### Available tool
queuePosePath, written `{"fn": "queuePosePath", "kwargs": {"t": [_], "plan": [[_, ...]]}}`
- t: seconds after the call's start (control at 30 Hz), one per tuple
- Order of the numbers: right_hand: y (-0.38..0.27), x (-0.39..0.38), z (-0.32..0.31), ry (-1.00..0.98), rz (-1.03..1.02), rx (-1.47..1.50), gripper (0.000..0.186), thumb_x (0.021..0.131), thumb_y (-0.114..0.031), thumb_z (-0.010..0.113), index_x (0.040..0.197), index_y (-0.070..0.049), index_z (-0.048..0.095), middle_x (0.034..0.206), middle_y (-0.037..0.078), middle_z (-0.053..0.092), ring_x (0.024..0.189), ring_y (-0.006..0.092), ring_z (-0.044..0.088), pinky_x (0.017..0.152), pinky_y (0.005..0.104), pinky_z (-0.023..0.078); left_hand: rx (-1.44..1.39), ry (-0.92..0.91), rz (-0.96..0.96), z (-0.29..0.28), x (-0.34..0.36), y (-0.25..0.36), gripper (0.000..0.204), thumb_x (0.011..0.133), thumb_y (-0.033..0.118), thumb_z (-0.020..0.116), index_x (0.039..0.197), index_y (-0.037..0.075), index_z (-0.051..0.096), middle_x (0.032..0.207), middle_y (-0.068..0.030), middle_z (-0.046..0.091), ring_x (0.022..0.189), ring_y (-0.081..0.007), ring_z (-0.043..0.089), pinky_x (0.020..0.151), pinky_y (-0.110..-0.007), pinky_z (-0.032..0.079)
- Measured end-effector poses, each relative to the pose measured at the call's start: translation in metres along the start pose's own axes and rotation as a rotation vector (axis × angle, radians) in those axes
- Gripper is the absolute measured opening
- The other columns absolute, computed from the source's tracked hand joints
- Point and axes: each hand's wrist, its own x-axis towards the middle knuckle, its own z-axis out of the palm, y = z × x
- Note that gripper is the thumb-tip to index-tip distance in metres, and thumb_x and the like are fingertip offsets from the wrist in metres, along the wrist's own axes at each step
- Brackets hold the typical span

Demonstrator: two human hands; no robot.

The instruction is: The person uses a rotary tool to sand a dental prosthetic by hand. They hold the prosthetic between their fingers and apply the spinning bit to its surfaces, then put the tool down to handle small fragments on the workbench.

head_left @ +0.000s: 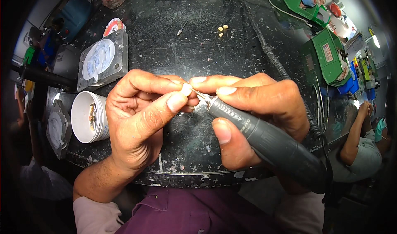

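Between the thumb and forefinger of my left hand (142,118) is pinched a small cream-coloured artificial tooth (187,89). My right hand (264,110) is closed around a dark grey rotary handpiece (264,141), gripped like a pen. The handpiece's thin metal bit (200,95) points left and meets the tooth, or comes very close to it; the fingertips partly hide the spot. Both hands are above the black worktable, close to its front edge.
Several loose teeth (223,28) and a small bur (181,28) lie farther back. On the left stand a white tub (89,117), a metal flask with plaster (120,48) and a denture model (114,26). A coiled cord (269,54) and green bins (324,58) are right. Other people sit at both sides.
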Motion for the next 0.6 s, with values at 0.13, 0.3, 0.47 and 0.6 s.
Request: {"fn": "queuePosePath", "kwargs": {"t": [0.13, 0.3, 0.47, 0.6], "plan": [[0.0014, -0.0008, 0.0007, -0.005, 0.012, -0.016, 0.026, 0.087, -0.001, 0.065, 0.106, 0.002, 0.047, 0.098, 0.025, 0.066, 0.096, 0.0295, 0.069, 0.082, 0.0364, 0.060, 0.027, 0.002, 0.021, -0.0001, 0.0002, 0.0005, 0.012, 0.085, -0.010, 0.064, 0.095, -0.004, 0.061, 0.097, -0.0214, 0.068, 0.089, -0.0238, 0.070, 0.082, -0.033, 0.057], [0.0025, -0.0008, -0.0001, -0.004, 0.021, 0.008, 0.026, 0.087, -0.001, 0.065, 0.106, 0.001, 0.047, 0.097, 0.024, 0.066, 0.096, 0.0293, 0.070, 0.083, 0.0372, 0.059, 0.044, 0.007, 0.010, 0.0000, 0.0008, 0.0019, 0.011, 0.085, -0.011, 0.064, 0.094, -0.004, 0.062, 0.096, -0.0213, 0.068, 0.087, -0.0229, 0.070, 0.081, -0.032, 0.057], [0.0037, -0.0015, 0.0009, -0.004, 0.042, 0.014, 0.026, 0.086, 0.000, 0.065, 0.106, 0.001, 0.048, 0.096, 0.023, 0.066, 0.096, 0.0291, 0.069, 0.084, 0.0375, 0.059, 0.066, 0.024, 0.010, 0.0008, 0.0004, 0.0028, 0.011, 0.084, -0.010, 0.065, 0.093, -0.004, 0.062, 0.095, -0.0215, 0.069, 0.086, -0.0221, 0.069, 0.080, -0.031, 0.056], [0.0045, -0.0004, 0.0003, 0.006, 0.034, 0.008, 0.025, 0.086, 0.001, 0.064, 0.105, 0.001, 0.049, 0.096, 0.023, 0.067, 0.092, 0.0250, 0.069, 0.082, 0.0354, 0.059, 0.073, 0.029, 0.020, 0.0011, 0.0008, 0.0021, 0.011, 0.084, -0.010, 0.065, 0.092, -0.004, 0.062, 0.095, -0.0216, 0.069, 0.085, -0.0215, 0.069, 0.079, -0.030, 0.056]]}}
